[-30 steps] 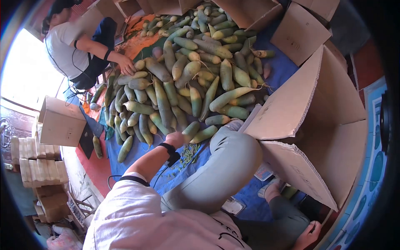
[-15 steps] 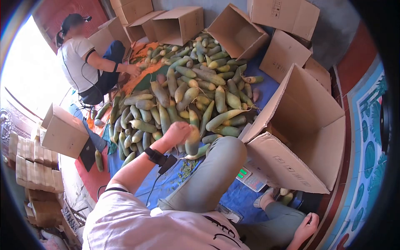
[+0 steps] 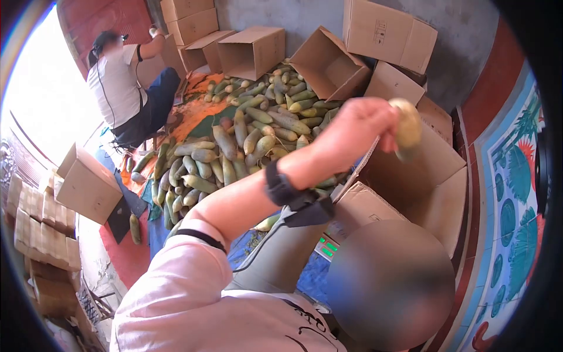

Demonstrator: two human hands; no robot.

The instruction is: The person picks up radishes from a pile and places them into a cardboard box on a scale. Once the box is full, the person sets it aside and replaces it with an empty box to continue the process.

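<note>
My left hand (image 3: 366, 126), with a black strap on the wrist, is raised at the right over a large cardboard box (image 3: 448, 220). Its fingers are closed round a green radish (image 3: 406, 130), smeared by motion. That box lies tilted with its mouth towards me. Below and left of my arm spreads a heap of green radishes (image 3: 226, 144). A round blurred patch covers the lower right; a reddish smudge in it may be my right hand, but no fingers show. A scale (image 3: 326, 247) with lit green digits is partly hidden beside the box.
A co-worker (image 3: 120, 88) sits at the back left, one hand raised beside a carton. Open cartons (image 3: 252, 53) stand behind the heap. Another carton (image 3: 88, 185) and stacked cardboard (image 3: 44, 234) are at the left. A blue sheet (image 3: 314, 278) lies underneath.
My left hand has gone from the heap up and right to the large box, carrying a radish. The co-worker's arm has risen. The blurred patch now covers where my right hand was.
</note>
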